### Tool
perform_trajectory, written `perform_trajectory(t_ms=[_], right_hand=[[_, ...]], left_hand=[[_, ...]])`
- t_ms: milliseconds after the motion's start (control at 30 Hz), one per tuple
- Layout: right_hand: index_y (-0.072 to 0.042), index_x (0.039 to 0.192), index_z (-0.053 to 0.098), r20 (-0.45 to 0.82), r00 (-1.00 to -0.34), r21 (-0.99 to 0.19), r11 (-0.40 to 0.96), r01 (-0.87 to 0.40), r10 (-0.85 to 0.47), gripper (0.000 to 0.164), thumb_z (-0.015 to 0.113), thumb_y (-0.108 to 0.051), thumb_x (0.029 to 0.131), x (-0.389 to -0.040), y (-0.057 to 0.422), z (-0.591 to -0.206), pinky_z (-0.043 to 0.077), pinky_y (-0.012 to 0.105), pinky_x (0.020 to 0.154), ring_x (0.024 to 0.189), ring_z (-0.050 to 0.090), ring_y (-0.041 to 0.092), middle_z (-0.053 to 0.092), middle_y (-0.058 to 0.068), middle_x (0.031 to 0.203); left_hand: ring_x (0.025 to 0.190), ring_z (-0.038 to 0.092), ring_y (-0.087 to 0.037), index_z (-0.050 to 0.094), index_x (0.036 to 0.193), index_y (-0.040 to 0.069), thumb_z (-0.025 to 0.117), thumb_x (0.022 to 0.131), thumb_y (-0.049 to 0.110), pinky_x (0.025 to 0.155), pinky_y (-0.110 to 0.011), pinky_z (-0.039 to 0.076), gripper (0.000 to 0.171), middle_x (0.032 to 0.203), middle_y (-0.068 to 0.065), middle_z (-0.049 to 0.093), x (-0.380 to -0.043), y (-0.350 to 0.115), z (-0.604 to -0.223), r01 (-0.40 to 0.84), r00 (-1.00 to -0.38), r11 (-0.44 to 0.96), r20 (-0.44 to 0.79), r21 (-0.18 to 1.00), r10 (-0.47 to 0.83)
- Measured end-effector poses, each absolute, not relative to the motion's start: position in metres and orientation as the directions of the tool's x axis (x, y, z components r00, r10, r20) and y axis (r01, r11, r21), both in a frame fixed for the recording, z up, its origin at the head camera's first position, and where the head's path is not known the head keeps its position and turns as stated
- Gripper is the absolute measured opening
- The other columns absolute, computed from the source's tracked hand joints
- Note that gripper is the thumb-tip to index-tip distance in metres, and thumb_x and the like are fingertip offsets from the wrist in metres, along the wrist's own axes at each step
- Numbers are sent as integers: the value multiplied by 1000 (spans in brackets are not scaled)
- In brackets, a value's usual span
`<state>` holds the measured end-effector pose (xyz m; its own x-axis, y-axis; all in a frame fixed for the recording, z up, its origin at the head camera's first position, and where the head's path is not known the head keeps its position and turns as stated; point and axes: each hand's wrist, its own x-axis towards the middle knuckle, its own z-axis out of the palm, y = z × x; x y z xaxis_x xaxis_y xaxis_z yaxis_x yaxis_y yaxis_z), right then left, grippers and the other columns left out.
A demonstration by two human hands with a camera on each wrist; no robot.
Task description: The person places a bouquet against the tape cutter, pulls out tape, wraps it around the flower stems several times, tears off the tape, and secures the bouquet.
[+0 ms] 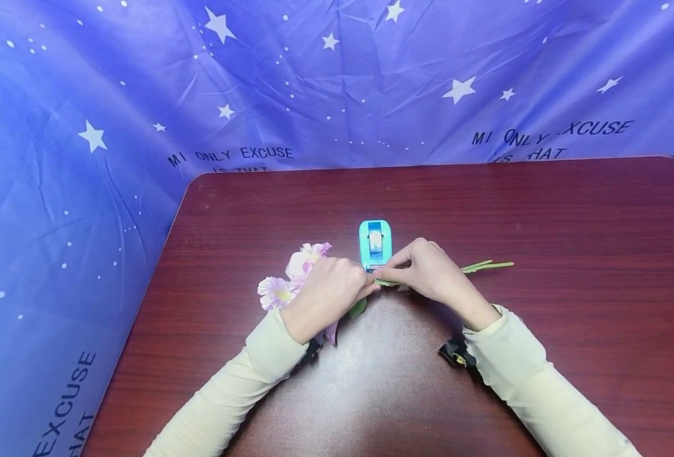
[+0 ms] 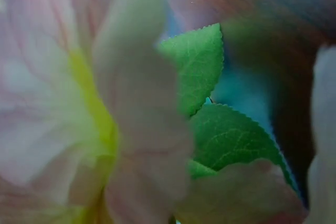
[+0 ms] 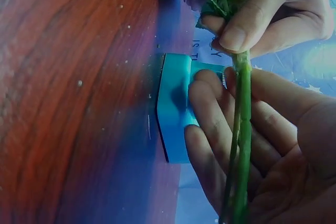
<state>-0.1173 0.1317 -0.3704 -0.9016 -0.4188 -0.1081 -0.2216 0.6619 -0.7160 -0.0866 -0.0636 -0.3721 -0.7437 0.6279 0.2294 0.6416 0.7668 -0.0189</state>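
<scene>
Pink-white artificial flowers [image 1: 277,293] lie beneath and left of my left hand [image 1: 334,284]. Its thumb and fingers pinch the green flower stems [image 3: 243,129] just below the blooms, as the right wrist view shows. My right hand [image 1: 428,271] has thumb and forefinger closed about the stems right beside the left fingertips, its other fingers loosely bent. A pale, glossy patch shows on the stems between the hands; whether it is tape I cannot tell. Just beyond the fingertips stands a turquoise tape dispenser [image 1: 388,244]. Petals and green leaves [image 2: 231,137] fill the left wrist view.
The dark red wooden table [image 1: 571,254] carries all of this. A blue curtain with white stars [image 1: 337,82] hangs behind it and along the left. Stem ends [image 1: 488,265] stick out past the right hand. Black wrist gear [image 1: 457,352] shows under the right sleeve.
</scene>
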Motion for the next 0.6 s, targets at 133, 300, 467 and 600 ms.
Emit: perform_trajectory(t_ms=[133, 300, 467, 600], right_hand=[[-22, 78, 81, -119, -903, -711, 670, -213, -413, 14, 77, -33, 85, -118, 130, -372, 37, 25, 55, 59, 42, 9, 68, -11, 69], [-21, 67, 76, -135, -908, -697, 689, -198, -397, 27, 72, -36, 89, -118, 127, -375, 31, 24, 51, 54, 35, 8, 51, -13, 56], [-20, 60, 70, -124, -922, -659, 725, -200, -367, 35, 72, -39, 89, -118, 125, -376, 26, 26, 50, 53, 30, 8, 37, -14, 51], [-20, 56, 66, -113, -928, -630, 747, -210, -356, 39, 72, -39, 88, -116, 124, -377, 26, 27, 50, 53, 30, 9, 35, -14, 51]], left_hand=[[45, 50, -13, 62, 62, 19, 69, 93, 36, 46, -30, 46, 35, 51, 6, 51, -86, -64, -372, 640, -746, 768, 224, -19, 627], [46, 48, -12, 59, 61, 20, 70, 92, 36, 47, -30, 46, 37, 51, 6, 49, -86, -64, -373, 646, -743, 763, 221, -9, 631], [47, 47, -12, 56, 60, 22, 71, 91, 37, 46, -31, 45, 38, 51, 6, 48, -86, -64, -373, 651, -740, 759, 213, -12, 638], [47, 45, -11, 55, 60, 22, 70, 92, 38, 46, -30, 45, 38, 52, 7, 47, -86, -63, -374, 654, -741, 757, 197, -9, 642]])
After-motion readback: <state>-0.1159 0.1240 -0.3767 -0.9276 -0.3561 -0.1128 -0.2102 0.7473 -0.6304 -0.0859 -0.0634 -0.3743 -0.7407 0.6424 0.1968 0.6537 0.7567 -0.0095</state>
